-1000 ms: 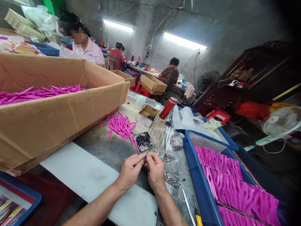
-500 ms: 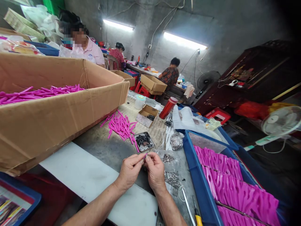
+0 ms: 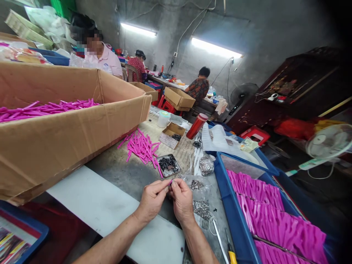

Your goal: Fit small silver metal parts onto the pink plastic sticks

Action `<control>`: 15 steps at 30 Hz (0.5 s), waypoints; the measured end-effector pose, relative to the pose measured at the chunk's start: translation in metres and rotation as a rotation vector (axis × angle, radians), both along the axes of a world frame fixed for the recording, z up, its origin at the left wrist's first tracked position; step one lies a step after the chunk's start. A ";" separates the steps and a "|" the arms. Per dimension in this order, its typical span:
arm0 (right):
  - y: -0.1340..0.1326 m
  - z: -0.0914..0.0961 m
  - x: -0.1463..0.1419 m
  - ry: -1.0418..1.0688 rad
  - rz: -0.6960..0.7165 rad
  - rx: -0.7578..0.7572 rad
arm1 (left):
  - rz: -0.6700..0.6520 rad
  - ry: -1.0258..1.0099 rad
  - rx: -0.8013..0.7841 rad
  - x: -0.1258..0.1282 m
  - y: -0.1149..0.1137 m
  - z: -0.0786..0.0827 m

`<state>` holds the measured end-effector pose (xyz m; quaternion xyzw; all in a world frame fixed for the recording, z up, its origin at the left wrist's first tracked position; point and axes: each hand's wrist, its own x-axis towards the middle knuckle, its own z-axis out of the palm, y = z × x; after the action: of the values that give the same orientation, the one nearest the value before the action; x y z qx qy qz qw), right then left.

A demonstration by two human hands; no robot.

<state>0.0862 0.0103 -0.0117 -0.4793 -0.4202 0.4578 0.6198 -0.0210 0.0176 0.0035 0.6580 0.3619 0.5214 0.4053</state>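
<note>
My left hand (image 3: 153, 198) pinches a magenta plastic piece (image 3: 170, 182), of which only a small bit shows between the fingertips. The fingers of my right hand (image 3: 182, 201) are closed on the same piece, meeting the left fingertips over the table. Just beyond the hands lies a square tray (image 3: 180, 169) with small black parts. Behind it is a loose pile of magenta plastic sticks (image 3: 141, 146). To the right of my right hand are clear bags of small metal parts (image 3: 197, 184).
A large cardboard box (image 3: 68, 135) of magenta sticks fills the left. At right stands a blue crate (image 3: 233, 216) with rows of magenta pieces. A red flask (image 3: 196, 125), a small carton (image 3: 168, 140) and a yellow-handled screwdriver (image 3: 232, 257) are on the table. Several co-workers sit behind.
Both hands keep almost the same place and grip. The magenta piece shows slightly differently between the fingertips.
</note>
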 end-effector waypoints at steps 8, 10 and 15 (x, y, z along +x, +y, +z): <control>-0.002 0.003 -0.002 0.095 0.023 0.013 | 0.013 -0.009 -0.008 0.000 0.001 -0.002; -0.002 0.003 -0.001 0.120 0.035 0.011 | 0.009 -0.021 -0.012 0.000 0.001 -0.003; -0.002 0.002 0.000 0.101 0.061 0.002 | -0.007 0.002 -0.007 0.000 0.001 -0.002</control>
<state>0.0861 0.0083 -0.0096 -0.4420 -0.4032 0.4999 0.6263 -0.0211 0.0185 0.0016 0.6582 0.3618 0.5181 0.4093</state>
